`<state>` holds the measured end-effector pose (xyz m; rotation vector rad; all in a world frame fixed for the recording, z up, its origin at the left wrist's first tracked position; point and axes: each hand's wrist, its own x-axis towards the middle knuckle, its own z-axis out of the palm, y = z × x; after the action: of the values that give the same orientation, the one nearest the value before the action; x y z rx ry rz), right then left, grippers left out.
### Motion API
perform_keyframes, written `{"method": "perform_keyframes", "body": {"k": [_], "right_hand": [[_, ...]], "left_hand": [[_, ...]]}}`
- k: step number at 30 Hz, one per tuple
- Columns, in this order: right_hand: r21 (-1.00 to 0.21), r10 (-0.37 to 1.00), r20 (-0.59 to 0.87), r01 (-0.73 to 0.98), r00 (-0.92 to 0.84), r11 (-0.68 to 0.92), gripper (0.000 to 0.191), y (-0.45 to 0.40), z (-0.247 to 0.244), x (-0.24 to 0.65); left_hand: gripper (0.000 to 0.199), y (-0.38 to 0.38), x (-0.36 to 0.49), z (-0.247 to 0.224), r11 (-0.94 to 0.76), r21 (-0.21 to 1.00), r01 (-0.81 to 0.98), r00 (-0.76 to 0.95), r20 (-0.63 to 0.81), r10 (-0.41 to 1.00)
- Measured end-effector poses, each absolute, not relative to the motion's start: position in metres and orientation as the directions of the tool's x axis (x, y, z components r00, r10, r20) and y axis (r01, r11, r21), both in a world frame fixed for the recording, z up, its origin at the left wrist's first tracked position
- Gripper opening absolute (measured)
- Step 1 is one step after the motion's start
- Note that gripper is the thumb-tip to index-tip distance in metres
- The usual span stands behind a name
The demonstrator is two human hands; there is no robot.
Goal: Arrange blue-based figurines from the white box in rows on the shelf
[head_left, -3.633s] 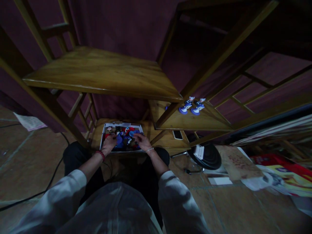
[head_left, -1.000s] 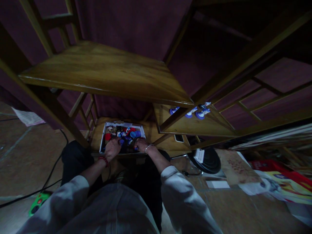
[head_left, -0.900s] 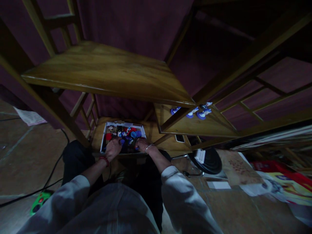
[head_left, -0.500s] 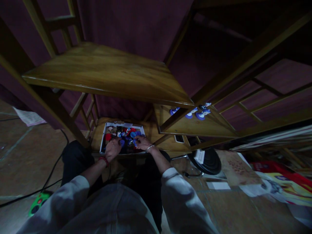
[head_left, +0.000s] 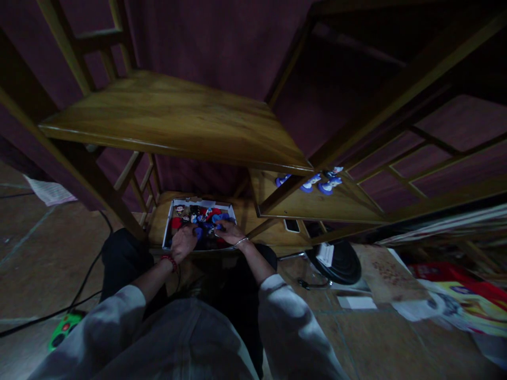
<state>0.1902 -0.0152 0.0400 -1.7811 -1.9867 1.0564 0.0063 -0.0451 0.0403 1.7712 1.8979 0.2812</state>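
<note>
On the lower wooden shelf stands a shallow white box point(head_left: 167, 224) full of small red, blue, black and white figurines point(head_left: 194, 210). My left hand point(head_left: 184, 241), with a red bead bracelet, is over the box's near left part. Its fingers are curled round a blue figurine point(head_left: 198, 232) with a round base; much of it is hidden. My right hand point(head_left: 230, 234), wearing a silver bracelet, reaches in from the right. Its thumb and fingers are apart beside the blue pieces, and no held object shows clearly between them.
A wooden shelf board point(head_left: 174, 116) overhangs the box. Several blue-and-white figurines point(head_left: 329, 184) stand on the right shelf, above a phone point(head_left: 292, 226). A black round stool seat point(head_left: 339, 262) is at the right, and a green object point(head_left: 65, 328) lies on the floor at left.
My right hand has shifted slightly left, and its fingers have spread. The blue disc at its fingertips no longer shows there. My left hand stays nearly still.
</note>
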Motion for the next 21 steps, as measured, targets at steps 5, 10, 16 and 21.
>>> {"method": "perform_keyframes", "body": {"k": [5, 10, 16, 21], "right_hand": [[-0.712, 0.945, -0.2, 0.701, -0.259, 0.041, 0.024, -0.018, 0.04, 0.193], [-0.671, 0.939, -0.201, 0.738, -0.28, 0.077, 0.029, -0.018, 0.04, 0.196], [-0.652, 0.946, -0.18, 0.752, -0.271, 0.092, 0.038, -0.016, 0.033, 0.195], [-0.66, 0.963, -0.148, 0.747, -0.226, 0.074, 0.042, -0.016, 0.024, 0.195]], "left_hand": [[0.035, -0.044, 0.006, 0.038, 0.11, 0.505, 0.856, 0.01, -0.229, 0.973], [0.036, -0.045, 0.006, 0.041, 0.126, 0.491, 0.862, 0.001, -0.251, 0.968], [0.036, -0.046, 0.006, 0.043, 0.131, 0.485, 0.865, -0.003, -0.256, 0.967], [0.036, -0.046, 0.006, 0.041, 0.128, 0.484, 0.866, -0.005, -0.246, 0.969]]}}
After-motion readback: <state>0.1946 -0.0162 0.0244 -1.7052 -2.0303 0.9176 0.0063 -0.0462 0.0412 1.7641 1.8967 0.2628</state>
